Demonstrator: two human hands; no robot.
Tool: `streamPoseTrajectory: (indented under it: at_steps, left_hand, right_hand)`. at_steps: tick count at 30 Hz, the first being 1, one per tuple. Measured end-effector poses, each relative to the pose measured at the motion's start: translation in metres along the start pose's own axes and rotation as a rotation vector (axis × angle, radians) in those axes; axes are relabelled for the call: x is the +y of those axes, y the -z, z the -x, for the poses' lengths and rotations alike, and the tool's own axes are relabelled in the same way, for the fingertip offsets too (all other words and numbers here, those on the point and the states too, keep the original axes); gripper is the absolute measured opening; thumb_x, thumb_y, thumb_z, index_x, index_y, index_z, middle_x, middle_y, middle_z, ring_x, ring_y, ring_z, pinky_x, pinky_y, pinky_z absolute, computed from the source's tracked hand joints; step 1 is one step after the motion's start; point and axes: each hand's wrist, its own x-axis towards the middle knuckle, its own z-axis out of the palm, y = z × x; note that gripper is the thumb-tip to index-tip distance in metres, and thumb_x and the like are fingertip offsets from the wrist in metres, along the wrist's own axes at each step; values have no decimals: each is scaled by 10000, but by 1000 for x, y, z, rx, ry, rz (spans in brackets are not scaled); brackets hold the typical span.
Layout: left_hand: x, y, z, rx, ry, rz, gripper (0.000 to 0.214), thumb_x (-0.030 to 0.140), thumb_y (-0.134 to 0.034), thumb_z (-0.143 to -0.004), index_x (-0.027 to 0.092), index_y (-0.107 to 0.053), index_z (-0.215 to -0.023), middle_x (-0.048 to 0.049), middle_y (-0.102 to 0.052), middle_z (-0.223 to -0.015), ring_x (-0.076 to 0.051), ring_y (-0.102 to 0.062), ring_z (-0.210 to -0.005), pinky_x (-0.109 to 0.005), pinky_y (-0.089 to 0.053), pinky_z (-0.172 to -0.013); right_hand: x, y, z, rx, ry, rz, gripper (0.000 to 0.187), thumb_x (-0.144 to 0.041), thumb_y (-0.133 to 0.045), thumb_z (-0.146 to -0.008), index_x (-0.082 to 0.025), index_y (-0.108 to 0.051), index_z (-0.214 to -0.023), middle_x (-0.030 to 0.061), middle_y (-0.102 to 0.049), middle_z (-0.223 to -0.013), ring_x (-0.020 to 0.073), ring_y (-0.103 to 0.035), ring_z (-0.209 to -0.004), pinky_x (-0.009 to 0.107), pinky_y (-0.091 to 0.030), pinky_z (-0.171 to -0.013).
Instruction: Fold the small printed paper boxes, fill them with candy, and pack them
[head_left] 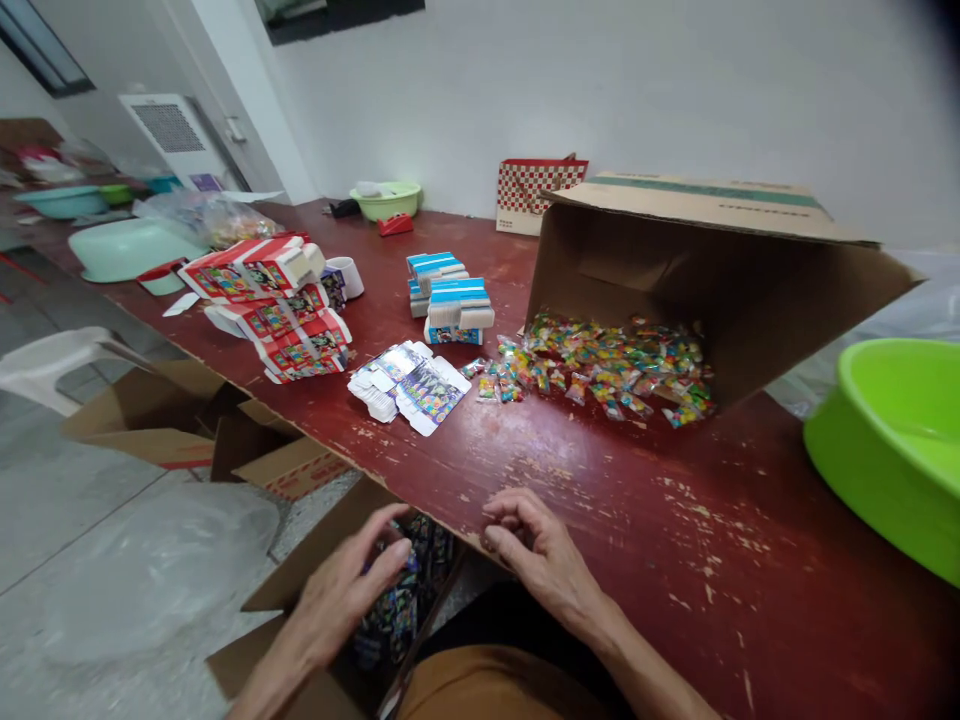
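Carton (289, 565) of dark printed pieces (390, 620) sits below my left hand (349, 580), fingers loosely apart, seemingly empty, like my right hand (544, 545) above the table (570, 500); ahead, flat boxes (433, 390) lie not yet folded up, candy packets (592, 365) loose.

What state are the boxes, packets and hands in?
Large brown cardboard carton: sideways, open
Colourful plastic packets: loose, spilling out
Purple printed cardboard boxes: flattened
Red cardboard boxes: stacked
Blue cardboard boxes: stacked
Left hand: partly open
Right hand: loosely curled
Brown cardboard box under left hand: open, holding dark packets

Left hand (349, 575), right hand (546, 550) half-curled
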Motion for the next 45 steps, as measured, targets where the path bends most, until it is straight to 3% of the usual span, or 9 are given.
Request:
streamPoseTrajectory:
  at_steps: [4,7,12,17,23,29,31,38,45]
  left_hand:
    - [13,15,-41,387,-313,-608,530,535,-577,-845,208,-598,-1262,-128,-644,-1159,-330,-550,-1090,-436,-362,-1005]
    - [32,-3,-91,535,-280,-743,541,529,-540,-868,166,-585,-1267,-192,-606,-1201,-382,-507,-1131,-473,-355,-974]
    - [41,-17,-139,536,-170,-624,456,555,-653,-773,209,-607,-1067,-146,-665,-1005,-379,-559,-1058,-420,-396,-858]
    - [35,-12,-132,513,-133,-396,338,491,-654,-754,236,-541,-946,-59,-655,-850,-278,-622,-855,-338,-421,-718]
    - [36,-40,-74,227,-149,-2,322,492,-633,-769,214,-474,-796,19,-589,-632,-133,-542,-534,-238,-409,-516]
    - [40,-56,-27,-597,-51,629,607,417,-870,-614,191,-587,-1100,-43,-708,-936,-183,-658,-872,-280,-498,-803]
    - [42,-60,-26,-732,-39,738,636,456,-864,-625,185,-614,-1144,-65,-723,-959,-201,-671,-917,-303,-494,-862]
    - [47,-80,-27,-847,-44,771,654,640,-830,-550,116,-738,-929,-106,-735,-807,-217,-695,-716,-291,-538,-676]
    - [59,-79,-20,-493,19,607,416,427,-856,-626,120,-721,-871,-47,-683,-639,-158,-617,-523,-286,-547,-513]
  right_hand:
    - [12,3,-6,34,-118,-44,142,-331,-612,-855,-208,-655,-912,28,-626,-825,148,-598,-692,254,-493,-591]
    - [14,5,-7,37,-167,-76,147,-340,-637,-829,-204,-653,-882,8,-616,-749,136,-576,-617,240,-468,-534]
    - [17,6,-6,61,-227,-167,154,-336,-630,-819,-191,-646,-871,-4,-616,-705,110,-545,-562,228,-460,-518]
    - [14,6,-11,52,-307,-223,170,-322,-636,-810,-180,-642,-903,-16,-607,-692,91,-539,-536,221,-473,-518]
    - [7,10,-28,272,-325,-498,581,-418,-732,-742,-218,-495,-1233,73,-630,-1109,109,-612,-683,194,-479,-492]
    - [-11,25,-30,289,-163,-575,463,-390,-762,-754,-187,-579,-1129,-22,-649,-737,117,-608,-660,215,-508,-626]
    - [-20,27,-22,217,-142,-540,407,-368,-751,-780,-197,-591,-1113,-35,-628,-713,96,-589,-591,192,-489,-558]
    - [-30,22,-1,-68,-188,-634,425,-405,-603,-910,-325,-466,-1304,30,-625,-1083,54,-568,-373,178,-413,-294]
    - [-29,19,-1,-66,-150,-743,487,-379,-696,-856,-316,-493,-1294,48,-633,-1175,63,-608,-520,208,-522,-445]
